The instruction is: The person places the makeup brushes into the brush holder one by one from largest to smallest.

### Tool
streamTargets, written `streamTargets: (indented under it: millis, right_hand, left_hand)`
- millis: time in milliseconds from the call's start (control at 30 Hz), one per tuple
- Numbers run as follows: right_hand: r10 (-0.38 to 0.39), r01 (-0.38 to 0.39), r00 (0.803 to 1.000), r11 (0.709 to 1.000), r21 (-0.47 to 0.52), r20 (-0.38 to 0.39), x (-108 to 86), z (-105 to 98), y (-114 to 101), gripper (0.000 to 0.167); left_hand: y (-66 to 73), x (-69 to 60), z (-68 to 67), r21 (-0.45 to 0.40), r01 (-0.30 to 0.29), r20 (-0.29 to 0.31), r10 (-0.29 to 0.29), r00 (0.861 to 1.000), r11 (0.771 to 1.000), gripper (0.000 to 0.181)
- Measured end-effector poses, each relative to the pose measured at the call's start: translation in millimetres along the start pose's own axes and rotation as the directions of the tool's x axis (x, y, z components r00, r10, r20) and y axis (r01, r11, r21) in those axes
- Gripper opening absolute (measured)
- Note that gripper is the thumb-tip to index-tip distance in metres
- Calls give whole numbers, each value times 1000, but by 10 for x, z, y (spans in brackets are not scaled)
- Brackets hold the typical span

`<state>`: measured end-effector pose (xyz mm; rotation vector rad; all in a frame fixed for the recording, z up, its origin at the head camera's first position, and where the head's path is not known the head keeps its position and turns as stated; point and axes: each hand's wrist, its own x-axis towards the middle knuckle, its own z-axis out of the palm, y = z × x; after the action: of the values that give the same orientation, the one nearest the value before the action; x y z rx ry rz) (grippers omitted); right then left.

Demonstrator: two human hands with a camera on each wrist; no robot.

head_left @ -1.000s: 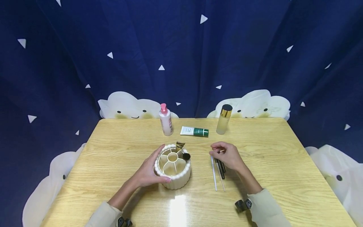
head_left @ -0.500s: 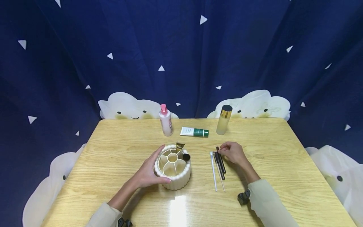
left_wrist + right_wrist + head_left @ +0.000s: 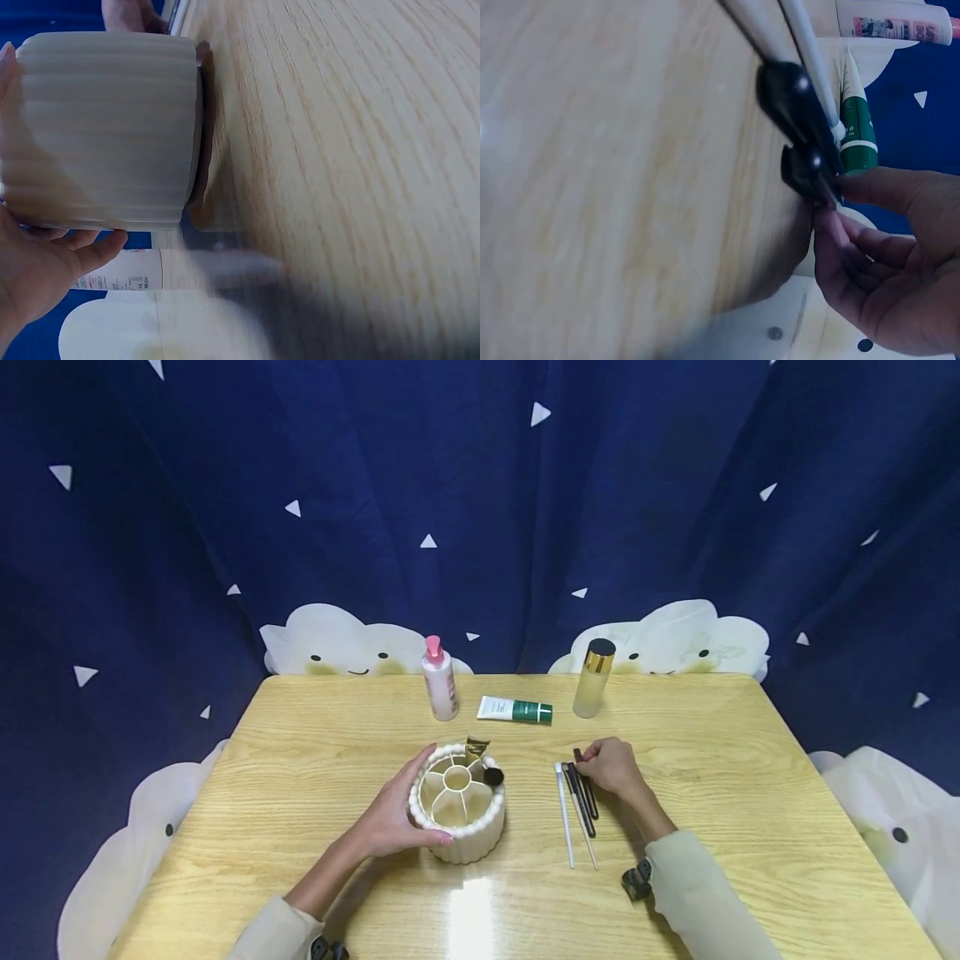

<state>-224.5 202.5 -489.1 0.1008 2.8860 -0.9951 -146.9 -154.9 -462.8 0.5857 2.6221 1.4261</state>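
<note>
Caution: from where I stand, the likeliest fault is a lost pinch. The right hand (image 3: 615, 767) pinches the far end of a slim glossy black rod (image 3: 592, 802), rightmost in a row lying on the light wood-grain table (image 3: 720, 827); held so near its tip, the rod could pivot or slip if raised quickly. A second black rod (image 3: 586, 814) lies just beside it, so a sideways sweep could drag that along, together with the slim pale stick with a dark tip (image 3: 588, 843) or the slim white stick (image 3: 565, 818). The left hand (image 3: 397, 817) grasps the round cream ribbed organizer (image 3: 468, 843), upright left of the row; uneven pressure there could tilt it. Count: two hands; two black rods; one pale stick; one white stick; one organizer, showing one gold-and-black upright piece (image 3: 476, 750) and one round black tuft (image 3: 492, 777), deeper contents not discernible; one white bottle with a pink top (image 3: 440, 689); one white-and-green tube (image 3: 515, 710), lying flat; one translucent yellowish bottle with a gold-and-black cap (image 3: 591, 687).
</note>
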Motion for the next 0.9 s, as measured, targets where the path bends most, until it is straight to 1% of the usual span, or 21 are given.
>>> streamTargets:
  millis: [100, 167, 300, 400, 467, 600, 800, 900]
  right_hand:
    - [9, -10, 1000, 998, -56, -20, 6, 8, -17, 14]
    - [27, -28, 999, 997, -71, -27, 2, 7, -26, 13]
    - [51, -52, 999, 996, -77, -16, -26, 2, -56, 16]
    - [59, -59, 998, 996, -66, -4, -51, -2, -80, 19]
    - [60, -60, 998, 997, -55, -3, -56, -14, -93, 19]
    - [31, -31, 1000, 999, -18, 1, -77, -73, -91, 15]
    - [-36, 36, 999, 999, 37, -2, -187, -252, -152, 22]
    - [-62, 63, 998, 996, 66, -8, -243, -331, -191, 25]
  left_hand:
    - [6, -4, 8, 2, 1, 1, -1, 1000, 1000, 124]
    - [8, -3, 12, 3, -1, 3, 1, 1000, 1000, 124]
    - [8, -4, 19, 4, -8, 3, 8, 1000, 1000, 125]
    - [-1, -15, 19, 16, -18, 1, 18, 1000, 1000, 126]
    - [-13, -20, 15, 25, -27, -2, 27, 1000, 999, 126]
    - [-20, -37, 6, 41, -38, 1, 38, 999, 998, 122]
    - [-2, -64, -19, 52, -79, 20, 78, 997, 996, 112]
    - [6, -67, -33, 65, -86, 26, 84, 996, 994, 110]
